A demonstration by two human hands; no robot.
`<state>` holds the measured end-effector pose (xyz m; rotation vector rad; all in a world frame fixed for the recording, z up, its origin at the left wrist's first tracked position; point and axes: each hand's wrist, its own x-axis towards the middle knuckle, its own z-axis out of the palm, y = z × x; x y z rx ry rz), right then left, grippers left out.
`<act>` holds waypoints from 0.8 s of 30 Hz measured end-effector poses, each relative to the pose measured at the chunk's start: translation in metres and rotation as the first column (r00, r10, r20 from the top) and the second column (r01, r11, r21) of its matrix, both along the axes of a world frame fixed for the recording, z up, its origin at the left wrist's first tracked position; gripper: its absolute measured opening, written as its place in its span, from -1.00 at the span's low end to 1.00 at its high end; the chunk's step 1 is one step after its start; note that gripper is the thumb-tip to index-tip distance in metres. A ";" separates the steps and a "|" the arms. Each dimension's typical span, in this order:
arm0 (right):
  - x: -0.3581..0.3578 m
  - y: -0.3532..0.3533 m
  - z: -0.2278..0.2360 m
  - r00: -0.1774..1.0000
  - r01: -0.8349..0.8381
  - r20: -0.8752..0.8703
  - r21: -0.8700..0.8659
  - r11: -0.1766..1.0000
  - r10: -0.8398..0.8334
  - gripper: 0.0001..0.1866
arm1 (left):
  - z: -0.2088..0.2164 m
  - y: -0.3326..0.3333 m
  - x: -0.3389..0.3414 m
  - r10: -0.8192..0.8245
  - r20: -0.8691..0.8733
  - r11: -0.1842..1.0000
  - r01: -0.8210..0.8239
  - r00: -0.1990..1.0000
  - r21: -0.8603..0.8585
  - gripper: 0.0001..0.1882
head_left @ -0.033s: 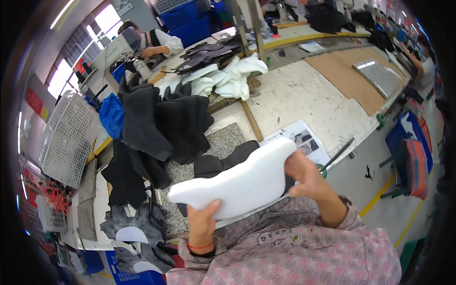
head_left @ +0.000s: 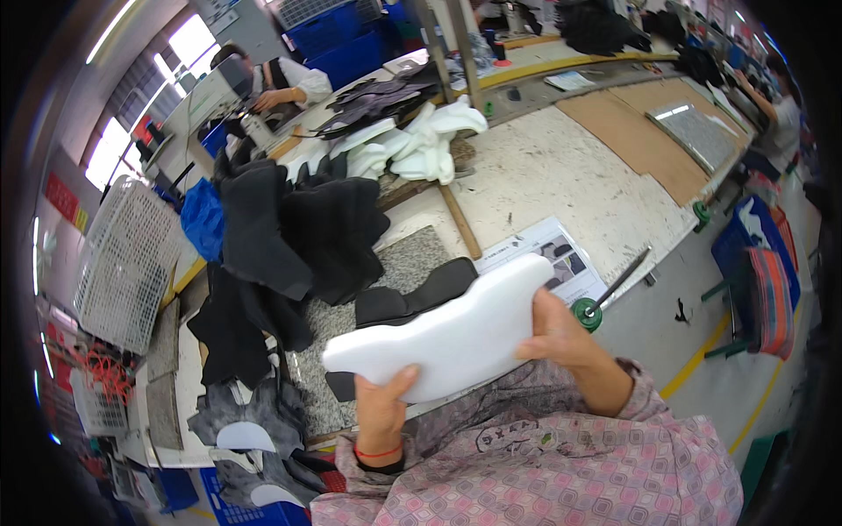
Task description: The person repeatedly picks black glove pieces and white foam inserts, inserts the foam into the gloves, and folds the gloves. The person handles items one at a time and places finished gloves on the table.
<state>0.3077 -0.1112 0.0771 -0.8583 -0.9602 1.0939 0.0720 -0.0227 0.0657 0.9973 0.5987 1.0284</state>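
Observation:
A white, wavy-edged foam pad (head_left: 438,346) is held up in front of me between both hands. My left hand (head_left: 381,416) grips its lower left edge, thumb on the face and fingers hidden behind. At the right end my right hand (head_left: 566,333) pinches it, the thumb in front. Behind and below the pad, a black padded piece (head_left: 417,294) rests on a speckled stone slab (head_left: 320,386), partly covered. Beyond my right hand lie a printed sheet (head_left: 574,272) with pictures and a dark rod-like tool (head_left: 624,276) beside a green round part (head_left: 586,314).
Black fabric pieces (head_left: 324,237) are heaped left of the slab, with grey pieces (head_left: 241,408) nearer. White foam pads (head_left: 430,145) are piled farther back, near a wooden stick (head_left: 460,223). A white lattice basket (head_left: 132,263) stands far left. A co-worker (head_left: 285,83) sits at a machine.
The foam pad has shifted slightly to the right and tilted a little. My right thumb now lies farther over its face. The view has moved slightly.

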 end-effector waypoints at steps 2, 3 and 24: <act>-0.002 0.000 -0.029 0.996 0.065 -0.053 -0.085 0.994 -0.070 -0.37 | -0.004 -0.005 0.012 0.037 -0.070 0.996 -0.032 0.997 0.079 -0.48; -0.008 0.002 -0.038 0.985 0.173 0.038 -0.124 0.977 -0.169 -0.43 | -0.005 -0.009 0.017 0.056 -0.094 0.988 -0.042 0.994 0.149 -0.49; -0.063 0.019 -0.022 0.783 0.329 0.363 0.446 0.832 -0.505 -0.32 | -0.006 -0.037 0.050 0.394 -0.474 0.535 0.223 0.788 0.815 -0.12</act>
